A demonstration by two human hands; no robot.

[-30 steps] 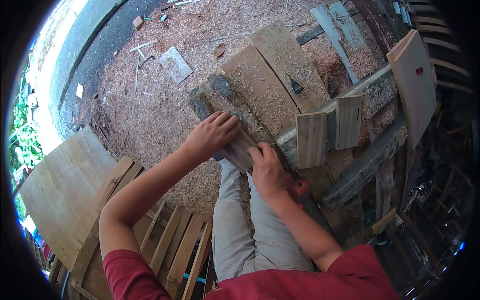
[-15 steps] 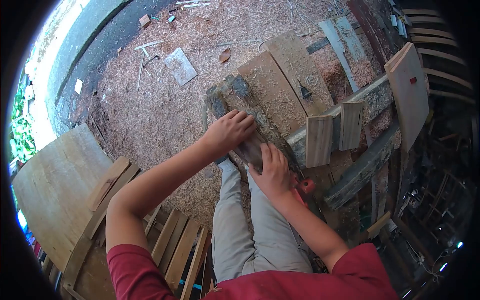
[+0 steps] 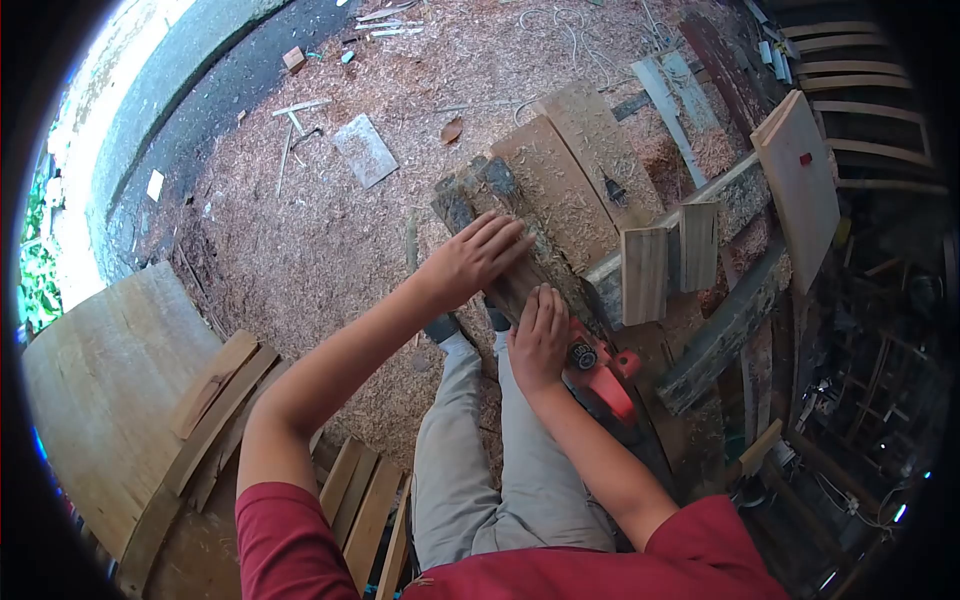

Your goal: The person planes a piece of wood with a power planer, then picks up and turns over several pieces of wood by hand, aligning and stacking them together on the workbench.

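A dark, weathered wood piece [image 3: 515, 288] lies on a rough timber beam [image 3: 520, 222] in front of me. My left hand [image 3: 477, 259] rests on its upper part, palm down, fingers reaching over the far edge. Lower down, my right hand [image 3: 541, 335] lies on the near end of the piece, its fingers stretched forward and close together, thumb at the near side. Just right of my right hand, a red power tool [image 3: 604, 385] with a black round knob sits on the beam. Neither hand touches it.
Two upright wood blocks [image 3: 644, 276] stand on a crossbeam at the right, beside a tall pale board [image 3: 797, 190]. Boards covered in shavings [image 3: 556, 172] lie beyond the beam. Curved slats [image 3: 217, 410] and a plywood sheet [image 3: 110, 370] are at the left. Shavings cover the ground.
The view has shifted slightly. My right hand has drawn back toward its side of the wood with its fingers closer together, and more of the red tool shows. My left hand stays on the wood.
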